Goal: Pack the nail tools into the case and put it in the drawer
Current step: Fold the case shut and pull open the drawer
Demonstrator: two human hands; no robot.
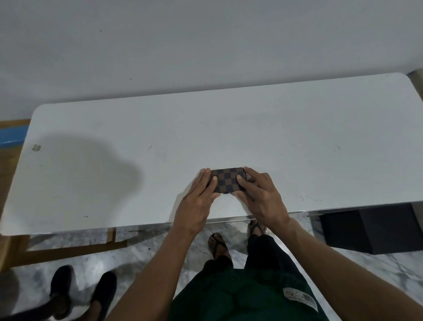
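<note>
A small brown checkered case [227, 180] lies closed on the white table [132, 151], close to the front edge. My left hand [199, 199] grips its left end, thumb on top of the lid. Its right end is held by my right hand [260, 194], whose thumb also presses down on the lid. No nail tools show outside the case. What is inside it is hidden.
A dark drawer unit [371, 228] stands under the table at the right. Wooden frame parts [71, 249] sit under the left side. Another person's feet in dark shoes [83, 294] stand on the marble floor at lower left. A grey wall is behind the table.
</note>
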